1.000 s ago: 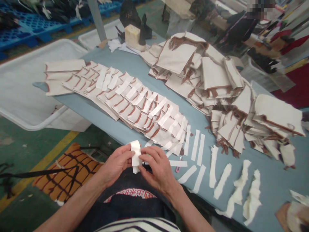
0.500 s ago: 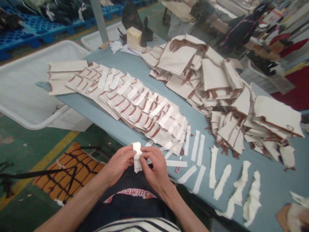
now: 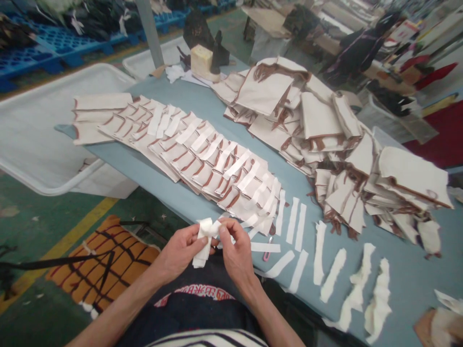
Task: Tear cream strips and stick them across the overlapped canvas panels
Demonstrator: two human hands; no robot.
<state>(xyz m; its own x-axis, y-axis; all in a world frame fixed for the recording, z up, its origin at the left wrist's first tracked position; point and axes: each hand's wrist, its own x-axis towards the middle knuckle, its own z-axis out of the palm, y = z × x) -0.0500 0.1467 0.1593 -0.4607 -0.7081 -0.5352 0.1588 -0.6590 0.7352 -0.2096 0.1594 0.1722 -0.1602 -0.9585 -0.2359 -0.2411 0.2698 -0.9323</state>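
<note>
Close to my body, just off the table's near edge, my left hand (image 3: 184,248) grips a small folded stack of white fabric strips (image 3: 202,253) between thumb and fingers. My right hand (image 3: 235,246) pinches the upper right end of this white material and bends it away from the stack. Right of my hands, several loose white strips (image 3: 301,226) lie on the blue-grey table (image 3: 173,193). A small pink-handled tool (image 3: 267,250) rests among them. Beyond my hands, overlapping cream fabric pieces with brown edging (image 3: 195,159) form a long row, with white strips laid across them.
A heap of cream fabric pieces with brown trim (image 3: 300,111) covers the table's far right side. Crumpled off-white strips (image 3: 378,299) lie at the near right. A white plastic bin (image 3: 65,188) stands left of the table, and a chair with an orange checked cover (image 3: 108,260) stands below.
My right hand has drawn the end of a white strip up and to the right, away from the stack. My left hand has tilted the stack slightly and moved a little lower.
</note>
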